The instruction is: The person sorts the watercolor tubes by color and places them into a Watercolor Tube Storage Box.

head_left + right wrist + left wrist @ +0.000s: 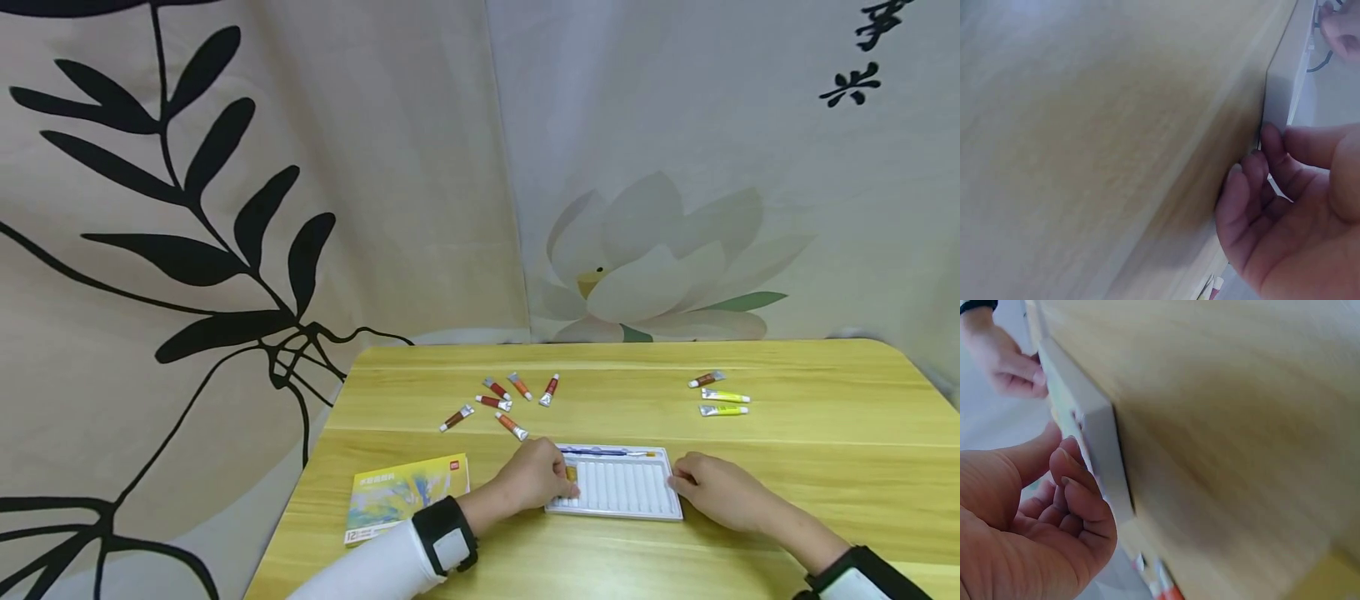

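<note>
A white ribbed plastic tray [626,492] lies on the table between the two hands. My left hand [536,475] is over the tray's left end, its thumb and index finger pinching an ochre paint tube [572,473] at the leftmost slots; most of the tube is hidden by the fingers. In the top slot lies a paintbrush [607,452] with a blue handle. My right hand [723,490] grips the tray's right edge between thumb and fingers. In the right wrist view, those fingertips [1272,140] meet the tray's side wall [1282,94].
Several brown, red and orange paint tubes [512,426] lie scattered behind the tray, to its left. Farther right are a brown tube [707,379] and two yellow tubes [724,410]. A yellow paint box [405,492] lies by the left forearm. A patterned curtain [420,167] hangs behind the table.
</note>
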Available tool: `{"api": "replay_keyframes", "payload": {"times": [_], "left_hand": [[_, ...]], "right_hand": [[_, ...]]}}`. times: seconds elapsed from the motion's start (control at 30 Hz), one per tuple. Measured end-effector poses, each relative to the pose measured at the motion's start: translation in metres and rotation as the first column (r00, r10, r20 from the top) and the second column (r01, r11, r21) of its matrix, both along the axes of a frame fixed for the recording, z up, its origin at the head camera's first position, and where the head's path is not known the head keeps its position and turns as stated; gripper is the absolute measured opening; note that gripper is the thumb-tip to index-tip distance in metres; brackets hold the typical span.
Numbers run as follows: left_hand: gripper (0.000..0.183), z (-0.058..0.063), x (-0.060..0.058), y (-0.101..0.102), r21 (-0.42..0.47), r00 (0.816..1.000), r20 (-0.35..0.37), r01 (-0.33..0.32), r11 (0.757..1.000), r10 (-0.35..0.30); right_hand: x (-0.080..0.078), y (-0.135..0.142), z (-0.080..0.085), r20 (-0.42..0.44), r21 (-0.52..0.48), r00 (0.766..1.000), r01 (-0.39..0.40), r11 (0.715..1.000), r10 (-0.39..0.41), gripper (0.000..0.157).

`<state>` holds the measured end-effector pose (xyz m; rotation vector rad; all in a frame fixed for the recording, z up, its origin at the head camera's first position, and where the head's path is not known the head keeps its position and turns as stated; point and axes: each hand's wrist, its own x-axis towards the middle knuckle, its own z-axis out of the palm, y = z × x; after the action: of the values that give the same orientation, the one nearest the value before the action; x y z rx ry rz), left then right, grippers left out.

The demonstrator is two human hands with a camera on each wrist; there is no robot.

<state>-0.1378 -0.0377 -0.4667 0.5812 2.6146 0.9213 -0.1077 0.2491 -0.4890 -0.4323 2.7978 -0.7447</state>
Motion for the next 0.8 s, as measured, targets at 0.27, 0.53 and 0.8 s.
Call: {"api": "replay_keyframes", "payload": {"times": [0.27,0.53,0.8], "left_hand": [[0.023,0.017,-0.016,-0.029,0.015,0.995,-0.064,-0.077,0.997,0.078],[0.013,0.021,-0.033,-0.066,-0.067,0.948,-0.263,-0.205,0.976,0.181],[0.04,0.005,-0.057,-0.1,-0.139,0.921,-0.318,-0.278,0.95,0.223]], "right_hand": [[0.0,0.0,0.0,0.025,0.011,1.0,0.008,1.0,-0.009,0.028],[0.002,-0.001,0.002,0.032,0.02,0.999,-0.004,1.0,0.004,0.027],[0.002,-0.002,0.004,0.03,0.017,0.999,-0.011,1.0,0.011,0.027]]}}
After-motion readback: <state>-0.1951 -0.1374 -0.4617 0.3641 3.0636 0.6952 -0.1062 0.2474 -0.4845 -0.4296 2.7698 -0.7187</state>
